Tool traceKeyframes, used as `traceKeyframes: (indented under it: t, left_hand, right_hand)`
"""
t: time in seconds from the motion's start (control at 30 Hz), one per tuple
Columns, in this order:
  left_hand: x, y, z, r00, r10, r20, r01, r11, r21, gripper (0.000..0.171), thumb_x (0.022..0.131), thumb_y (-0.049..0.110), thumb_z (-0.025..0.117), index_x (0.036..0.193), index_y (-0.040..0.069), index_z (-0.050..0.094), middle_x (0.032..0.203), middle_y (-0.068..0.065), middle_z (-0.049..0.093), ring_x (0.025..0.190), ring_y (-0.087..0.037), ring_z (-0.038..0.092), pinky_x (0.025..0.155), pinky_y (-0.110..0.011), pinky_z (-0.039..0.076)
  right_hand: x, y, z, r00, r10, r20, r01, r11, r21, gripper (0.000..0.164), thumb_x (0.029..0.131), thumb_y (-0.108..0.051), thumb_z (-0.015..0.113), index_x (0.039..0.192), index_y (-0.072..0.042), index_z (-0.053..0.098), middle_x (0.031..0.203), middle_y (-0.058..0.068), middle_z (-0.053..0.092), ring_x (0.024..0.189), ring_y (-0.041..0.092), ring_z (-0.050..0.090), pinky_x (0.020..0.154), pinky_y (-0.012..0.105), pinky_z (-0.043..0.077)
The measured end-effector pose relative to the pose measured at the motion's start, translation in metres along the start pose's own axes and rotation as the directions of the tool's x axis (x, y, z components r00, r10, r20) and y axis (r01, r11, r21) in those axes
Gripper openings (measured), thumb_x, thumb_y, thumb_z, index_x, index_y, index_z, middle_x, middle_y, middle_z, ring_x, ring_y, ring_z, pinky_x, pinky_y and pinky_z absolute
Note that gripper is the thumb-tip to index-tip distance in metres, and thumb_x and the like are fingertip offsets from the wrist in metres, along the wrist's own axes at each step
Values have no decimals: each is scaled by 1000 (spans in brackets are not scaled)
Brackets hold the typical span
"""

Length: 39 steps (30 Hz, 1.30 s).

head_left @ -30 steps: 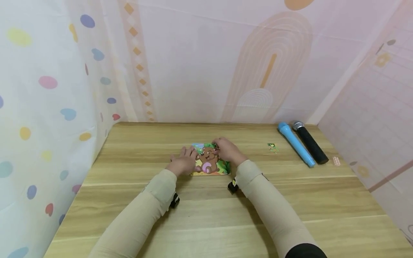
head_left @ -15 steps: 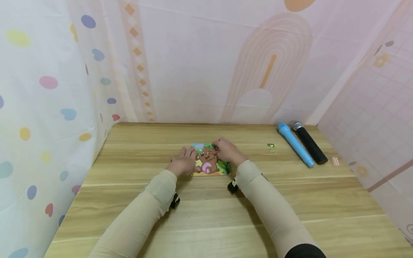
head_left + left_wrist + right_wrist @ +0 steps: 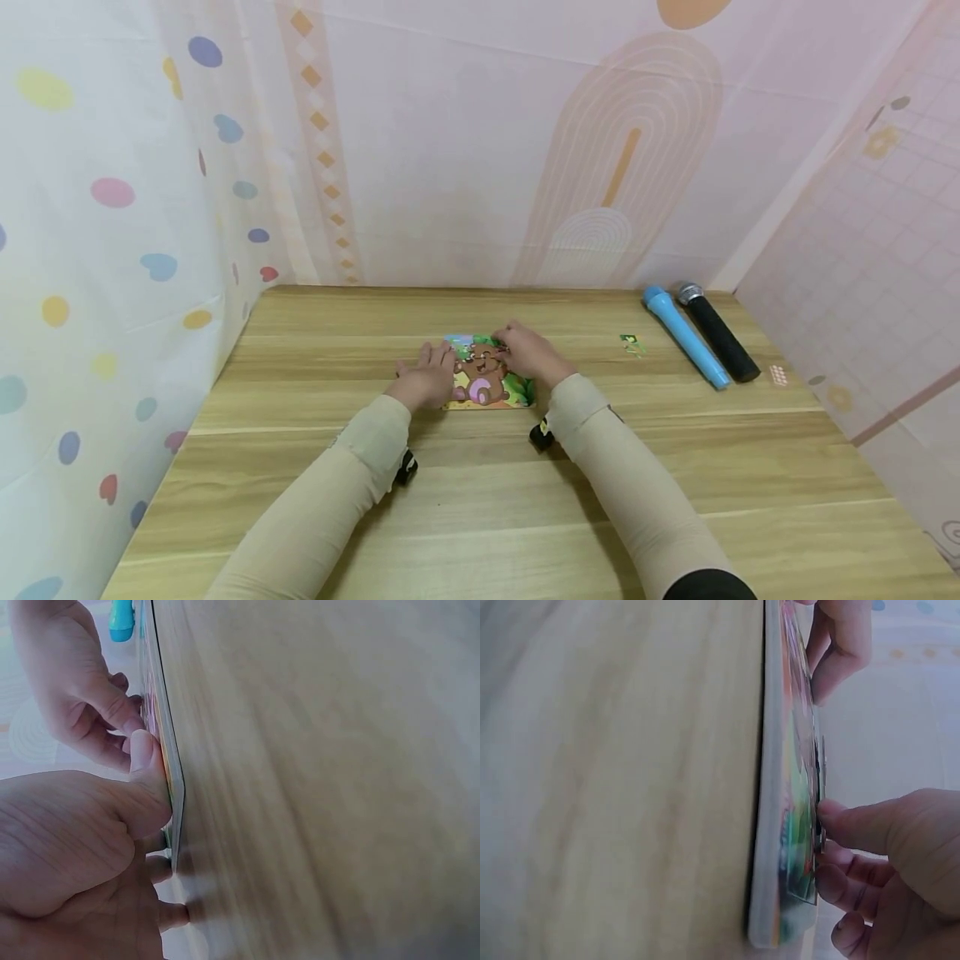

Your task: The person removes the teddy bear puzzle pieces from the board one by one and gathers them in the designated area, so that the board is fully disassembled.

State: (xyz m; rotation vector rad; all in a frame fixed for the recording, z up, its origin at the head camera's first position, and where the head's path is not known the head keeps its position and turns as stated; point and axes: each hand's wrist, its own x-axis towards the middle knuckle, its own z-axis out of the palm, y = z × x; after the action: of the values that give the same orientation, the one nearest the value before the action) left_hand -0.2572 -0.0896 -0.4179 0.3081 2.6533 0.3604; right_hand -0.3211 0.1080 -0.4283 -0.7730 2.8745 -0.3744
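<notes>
A puzzle board (image 3: pixel 487 390) with a brown bear picture lies flat on the wooden table. My left hand (image 3: pixel 426 379) rests on its left side, fingers spread. In the left wrist view the left thumb (image 3: pixel 142 754) lies on the board's face, while other fingers reach past its edge. My right hand (image 3: pixel 531 350) is at the upper right of the picture, by the bear's ear. The right wrist view has its thumb and fingers pinching a thin puzzle piece (image 3: pixel 823 769), which stands slightly proud of the board. The fingers partly hide that piece.
Right of the board lies a small green and yellow piece (image 3: pixel 632 343). Farther right are a blue toy microphone (image 3: pixel 686 337) and a black microphone (image 3: pixel 720 333), side by side. A small pink-patterned piece (image 3: pixel 778 376) lies near the right edge. Patterned cloth (image 3: pixel 450 150) hangs behind the table.
Both hands stay in nearly the same place on the board, with only slight finger movement. The head view has shifted very slightly.
</notes>
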Motion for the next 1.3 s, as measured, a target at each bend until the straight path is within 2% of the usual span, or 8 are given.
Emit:
traceKeyframes:
  t: [0.5,0.83,1.3]
  left_hand:
    - [1,-2,2,1000,24,4,-24,999,35,83,103,39,53,163,3,7,170,-15,-7,154,-40,-8,110,-79,6]
    - [2,-2,1,1000,17,-5,-17,1000,-4,85,102,38,56,162,2,7,169,-15,-8,154,-40,-10,110,-79,4]
    - [0,-2,0,1000,11,-6,-11,1000,-20,81,104,34,55,162,2,10,170,-14,-7,154,-39,-8,112,-77,2]
  right_hand:
    - [-2,0,-2,1000,4,12,-5,999,44,40,102,-11,62,141,-3,58,130,15,56,115,26,59,100,41,51]
    - [-5,4,-6,1000,16,-20,-15,997,72,40,102,-11,61,141,-1,57,132,15,56,117,27,59,102,42,50]
    - [-13,28,-10,996,63,-68,-52,987,151,40,99,-3,62,139,0,58,129,17,58,119,31,60,105,44,48]
